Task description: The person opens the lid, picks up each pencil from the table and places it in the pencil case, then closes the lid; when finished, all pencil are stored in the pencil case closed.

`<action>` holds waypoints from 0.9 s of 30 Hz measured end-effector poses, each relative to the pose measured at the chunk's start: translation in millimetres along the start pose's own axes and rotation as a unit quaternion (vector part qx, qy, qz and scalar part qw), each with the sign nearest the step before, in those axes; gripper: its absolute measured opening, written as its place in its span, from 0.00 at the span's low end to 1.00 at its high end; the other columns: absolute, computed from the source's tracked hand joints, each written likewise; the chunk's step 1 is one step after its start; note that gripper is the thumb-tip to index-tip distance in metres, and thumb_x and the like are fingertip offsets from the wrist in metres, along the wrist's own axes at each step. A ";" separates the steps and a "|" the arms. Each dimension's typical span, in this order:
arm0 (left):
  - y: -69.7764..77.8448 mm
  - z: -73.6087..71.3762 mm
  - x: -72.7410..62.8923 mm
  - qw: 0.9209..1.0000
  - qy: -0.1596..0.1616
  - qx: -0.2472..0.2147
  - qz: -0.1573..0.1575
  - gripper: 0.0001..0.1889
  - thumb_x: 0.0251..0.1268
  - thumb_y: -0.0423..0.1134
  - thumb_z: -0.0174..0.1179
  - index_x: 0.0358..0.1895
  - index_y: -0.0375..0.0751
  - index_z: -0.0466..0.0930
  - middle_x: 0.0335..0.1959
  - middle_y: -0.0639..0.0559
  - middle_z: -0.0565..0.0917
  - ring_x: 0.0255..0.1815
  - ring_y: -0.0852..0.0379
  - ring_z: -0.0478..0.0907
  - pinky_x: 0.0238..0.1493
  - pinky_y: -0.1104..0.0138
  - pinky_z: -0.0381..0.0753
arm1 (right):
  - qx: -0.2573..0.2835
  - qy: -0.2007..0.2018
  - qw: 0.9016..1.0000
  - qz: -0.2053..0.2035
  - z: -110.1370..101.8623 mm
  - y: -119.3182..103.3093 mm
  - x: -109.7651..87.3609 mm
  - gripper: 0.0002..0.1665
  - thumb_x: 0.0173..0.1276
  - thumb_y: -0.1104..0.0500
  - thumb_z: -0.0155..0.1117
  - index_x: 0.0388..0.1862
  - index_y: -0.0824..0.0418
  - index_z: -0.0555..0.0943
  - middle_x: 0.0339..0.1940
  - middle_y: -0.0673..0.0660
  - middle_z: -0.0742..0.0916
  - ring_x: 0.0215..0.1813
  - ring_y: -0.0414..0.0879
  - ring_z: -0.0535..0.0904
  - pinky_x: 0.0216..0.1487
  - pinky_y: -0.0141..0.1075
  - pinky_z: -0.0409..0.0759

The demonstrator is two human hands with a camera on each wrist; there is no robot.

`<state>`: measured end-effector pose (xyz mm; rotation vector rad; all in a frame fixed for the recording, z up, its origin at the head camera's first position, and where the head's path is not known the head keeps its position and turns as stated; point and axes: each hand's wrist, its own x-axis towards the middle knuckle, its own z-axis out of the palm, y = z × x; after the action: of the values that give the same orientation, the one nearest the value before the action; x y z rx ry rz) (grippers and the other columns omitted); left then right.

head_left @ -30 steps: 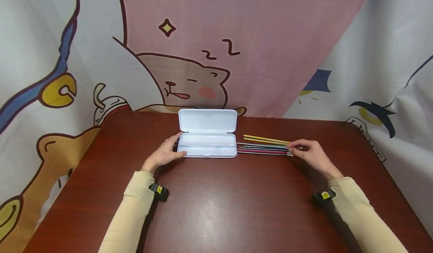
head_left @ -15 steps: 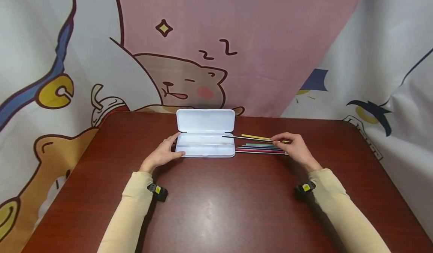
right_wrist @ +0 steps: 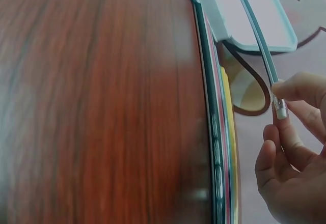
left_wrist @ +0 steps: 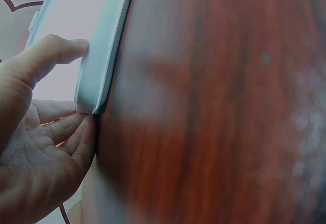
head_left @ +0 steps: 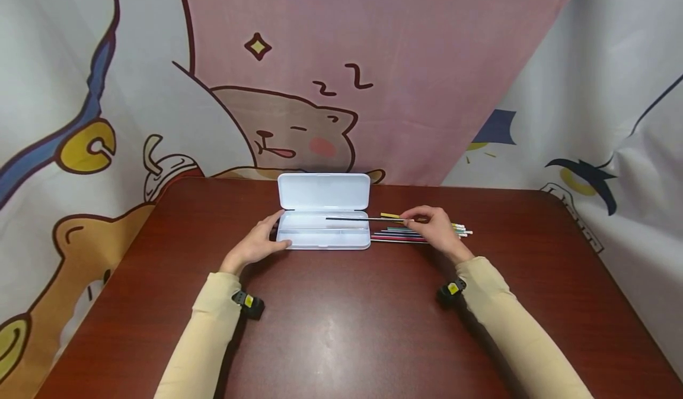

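A white pencil case [head_left: 324, 246] stands with its lid raised on the table in the head view. At its left end my left hand [head_left: 257, 246] grips it; in the left wrist view the thumb [left_wrist: 71, 50] presses on the rim and the fingers touch the end wall. My right hand [head_left: 433, 228] pinches a dark pencil [head_left: 352, 219] near its white eraser end, plainly seen in the right wrist view [right_wrist: 279, 104]. The pencil's far end reaches over the case's back compartment. Under and beside the right hand lie several loose pencils [head_left: 397, 238], partly hidden by it.
A yellow pencil [head_left: 389, 215] lies behind the other loose ones. The dark red-brown table [head_left: 331, 316] runs back to a printed cloth [head_left: 416, 79] hanging right behind the case's lid [head_left: 324, 191].
My right hand has lifted a dark pencil from the loose pencils and carried it left, so its far end is now over the case. The left hand stays on the case.
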<state>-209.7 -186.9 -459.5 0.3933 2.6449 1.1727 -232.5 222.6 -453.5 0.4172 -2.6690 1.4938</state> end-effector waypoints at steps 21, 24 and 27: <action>3.6 -0.9 0.3 1.000 0.000 0.001 0.000 0.43 0.60 0.40 0.64 0.74 0.29 0.50 0.67 0.28 0.62 0.66 0.35 0.60 0.65 0.42 0.56 | -0.020 -0.022 0.999 -0.013 52.2 -26.1 26.5 0.08 0.62 0.66 0.68 0.40 0.64 0.88 0.42 0.59 0.86 0.43 0.51 0.79 0.43 0.41 0.76; 3.3 -1.2 0.3 1.000 -0.001 0.001 0.000 0.43 0.60 0.40 0.64 0.74 0.30 0.50 0.68 0.28 0.62 0.66 0.34 0.59 0.65 0.41 0.55 | -0.024 -0.031 0.999 -0.021 61.5 -30.3 29.0 0.08 0.62 0.66 0.67 0.40 0.64 0.88 0.41 0.59 0.86 0.42 0.50 0.79 0.42 0.41 0.76; 2.5 -0.9 -0.7 1.000 -0.002 0.000 -0.001 0.43 0.61 0.40 0.64 0.74 0.30 0.50 0.68 0.28 0.61 0.67 0.34 0.59 0.66 0.41 0.54 | -0.024 -0.040 0.999 -0.026 70.5 -34.1 31.2 0.08 0.63 0.67 0.67 0.41 0.64 0.88 0.41 0.58 0.86 0.41 0.50 0.78 0.42 0.40 0.76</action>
<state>-208.9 -186.1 -457.0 0.3938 2.6411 1.1691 -247.8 139.7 -457.0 0.5511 -2.7250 1.4243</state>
